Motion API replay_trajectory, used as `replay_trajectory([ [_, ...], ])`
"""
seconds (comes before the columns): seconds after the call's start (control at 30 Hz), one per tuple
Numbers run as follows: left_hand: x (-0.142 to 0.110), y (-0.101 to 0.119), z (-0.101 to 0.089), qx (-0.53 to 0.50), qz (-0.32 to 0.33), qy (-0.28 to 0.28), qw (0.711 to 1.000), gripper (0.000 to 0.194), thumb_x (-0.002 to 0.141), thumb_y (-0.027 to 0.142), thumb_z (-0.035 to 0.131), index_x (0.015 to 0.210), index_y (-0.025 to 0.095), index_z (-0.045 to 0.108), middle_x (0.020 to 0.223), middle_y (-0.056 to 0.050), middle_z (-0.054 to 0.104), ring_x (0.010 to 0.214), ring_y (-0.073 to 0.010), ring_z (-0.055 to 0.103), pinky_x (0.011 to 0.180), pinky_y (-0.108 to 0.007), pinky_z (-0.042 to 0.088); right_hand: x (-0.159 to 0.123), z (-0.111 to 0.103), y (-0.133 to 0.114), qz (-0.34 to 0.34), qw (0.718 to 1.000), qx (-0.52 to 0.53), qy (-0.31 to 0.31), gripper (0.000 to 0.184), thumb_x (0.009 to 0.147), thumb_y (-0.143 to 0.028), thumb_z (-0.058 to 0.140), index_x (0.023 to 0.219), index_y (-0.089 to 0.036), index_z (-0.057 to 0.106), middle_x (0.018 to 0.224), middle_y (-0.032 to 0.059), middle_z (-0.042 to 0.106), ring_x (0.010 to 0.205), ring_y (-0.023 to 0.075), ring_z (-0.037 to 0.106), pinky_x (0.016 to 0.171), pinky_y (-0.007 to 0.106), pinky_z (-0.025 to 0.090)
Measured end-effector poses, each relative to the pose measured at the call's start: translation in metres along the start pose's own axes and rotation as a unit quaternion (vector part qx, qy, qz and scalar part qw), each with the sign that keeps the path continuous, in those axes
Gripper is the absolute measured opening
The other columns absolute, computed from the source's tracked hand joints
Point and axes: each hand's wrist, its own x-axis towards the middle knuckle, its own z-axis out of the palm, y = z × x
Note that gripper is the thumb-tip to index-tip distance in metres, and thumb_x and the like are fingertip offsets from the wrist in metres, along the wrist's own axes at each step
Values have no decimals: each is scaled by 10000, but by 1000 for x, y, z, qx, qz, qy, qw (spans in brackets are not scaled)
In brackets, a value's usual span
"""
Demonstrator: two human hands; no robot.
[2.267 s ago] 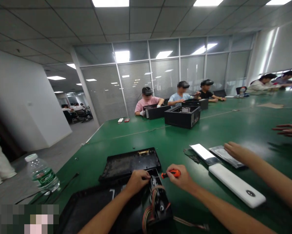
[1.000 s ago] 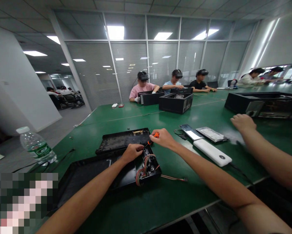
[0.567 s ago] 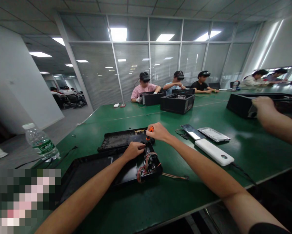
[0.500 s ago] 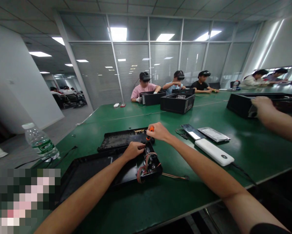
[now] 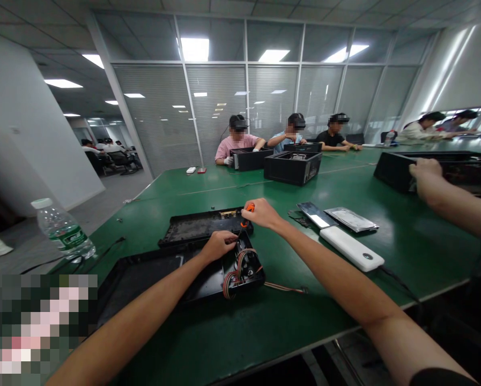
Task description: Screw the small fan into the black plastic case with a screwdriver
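Observation:
My right hand point(image 5: 263, 213) grips the orange handle of a screwdriver point(image 5: 249, 209), its shaft pointing down at the far right corner of a black panel point(image 5: 152, 268). My left hand point(image 5: 220, 245) is closed at that same corner, fingertips pinched beside the screwdriver's tip; what they hold, if anything, is hidden. Striped ribbon wires point(image 5: 234, 281) loop over the panel's right end, and a loose lead point(image 5: 286, 288) runs out onto the green table. Just behind lies a second black panel point(image 5: 195, 228), flat, with a brassy strip along its far edge.
Right of my hands lie a white power bank point(image 5: 352, 249) with a cable, a phone point(image 5: 316, 214) and a bagged flat item point(image 5: 352, 219). A water bottle point(image 5: 65, 233) stands left. Black computer cases point(image 5: 292, 167) sit farther back. A co-worker's hand point(image 5: 426, 174) touches another case point(image 5: 397, 170) at right.
The view has shifted slightly. My hands stay at the panel corner with the screwdriver in nearly the same pose. The co-worker's hand at right has moved a little left.

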Motion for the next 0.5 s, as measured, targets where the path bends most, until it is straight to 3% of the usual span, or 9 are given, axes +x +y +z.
replay_trajectory([
  [0.5,-1,0,1,-19,-23,0,1000,189,718,145,580,890,133,658,816,-36,667,693,-122,600,678,-230,480,-1,2,-4,5,999,-37,-8,266,732,-316,473,639,-124,632,539,1,544,492,74,390,489,198,239],
])
